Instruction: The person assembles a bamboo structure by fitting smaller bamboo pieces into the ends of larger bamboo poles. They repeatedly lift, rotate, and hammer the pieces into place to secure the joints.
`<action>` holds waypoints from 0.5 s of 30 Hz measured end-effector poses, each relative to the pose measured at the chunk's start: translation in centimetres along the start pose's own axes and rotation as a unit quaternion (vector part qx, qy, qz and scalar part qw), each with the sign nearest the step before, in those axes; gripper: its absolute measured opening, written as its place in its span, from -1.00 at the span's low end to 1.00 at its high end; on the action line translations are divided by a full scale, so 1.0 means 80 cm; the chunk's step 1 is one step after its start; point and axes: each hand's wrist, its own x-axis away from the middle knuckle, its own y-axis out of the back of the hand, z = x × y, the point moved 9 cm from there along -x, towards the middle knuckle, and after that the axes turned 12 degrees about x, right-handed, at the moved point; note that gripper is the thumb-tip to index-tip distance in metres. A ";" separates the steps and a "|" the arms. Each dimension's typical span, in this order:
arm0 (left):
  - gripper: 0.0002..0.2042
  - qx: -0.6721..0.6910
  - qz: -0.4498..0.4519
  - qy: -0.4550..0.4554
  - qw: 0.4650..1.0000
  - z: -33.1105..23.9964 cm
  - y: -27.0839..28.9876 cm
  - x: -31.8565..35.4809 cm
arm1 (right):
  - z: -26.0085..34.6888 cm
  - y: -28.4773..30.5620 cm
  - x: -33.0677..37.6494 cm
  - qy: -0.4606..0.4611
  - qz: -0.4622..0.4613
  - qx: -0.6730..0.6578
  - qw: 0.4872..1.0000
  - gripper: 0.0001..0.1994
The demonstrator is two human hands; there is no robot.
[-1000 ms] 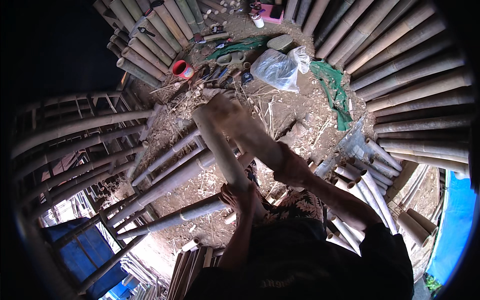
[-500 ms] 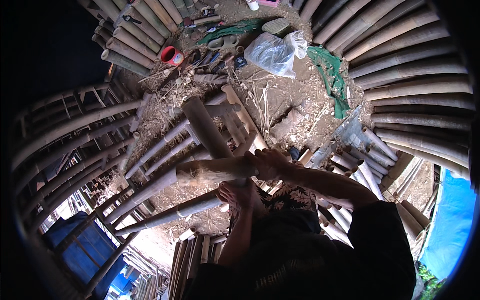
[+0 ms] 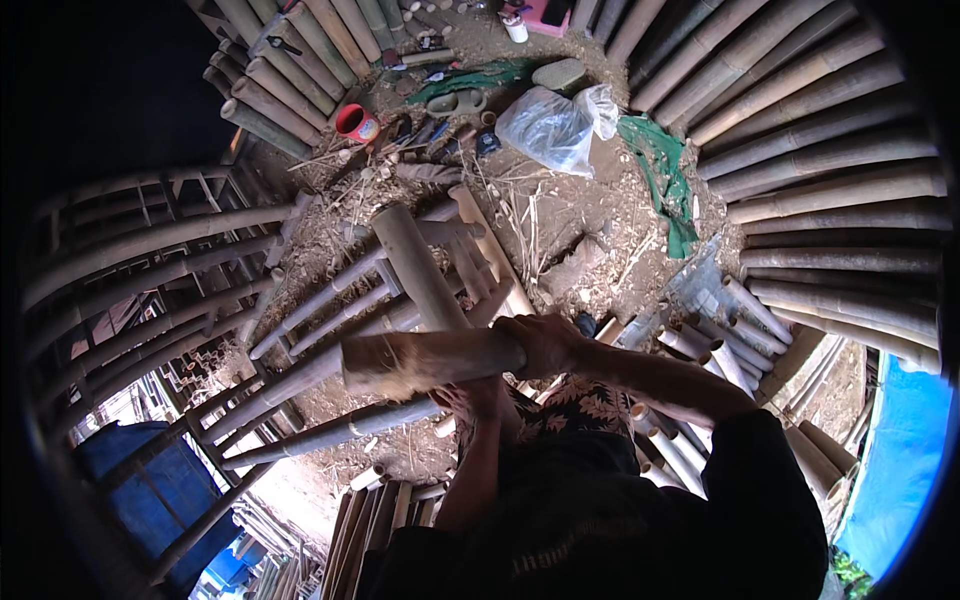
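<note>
My right hand (image 3: pixel 545 345) is closed round the right end of a thick bamboo section (image 3: pixel 425 362), which lies crosswise before me. A pale, scuffed patch marks its side near the left end. Beneath it is my left hand (image 3: pixel 475 398), fingers curled; the section hides what they grip. A second bamboo tube (image 3: pixel 412 258) slants from the upper left down behind the crosswise section, where its lower end disappears. Under both pieces stands a frame of bamboo poles (image 3: pixel 335 318).
Stacked bamboo poles (image 3: pixel 820 205) line the right side, and more bamboo poles (image 3: pixel 290 80) lie at the far left. A red cup (image 3: pixel 356 122), a clear plastic bag (image 3: pixel 550 130) and green netting (image 3: pixel 668 185) are on the chip-strewn ground. A bamboo rack (image 3: pixel 150 255) stands left.
The crosswise bamboo section has tipped, its left end coming nearer to me and slightly left. My right hand has turned with it. The view has shifted a little; the left hand stays low.
</note>
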 end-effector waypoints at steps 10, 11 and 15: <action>-0.17 0.205 0.209 0.357 0.887 0.056 -0.049 -0.068 | -0.036 0.143 -0.073 -0.068 -0.099 -0.030 0.992 -0.32; -0.19 0.201 0.237 0.353 0.882 0.064 -0.064 -0.075 | -0.038 0.171 -0.100 -0.083 -0.098 0.020 0.992 -0.31; -0.24 0.144 0.222 0.321 0.909 0.043 -0.055 -0.082 | -0.014 0.208 -0.173 -0.045 -0.174 0.032 0.983 -0.26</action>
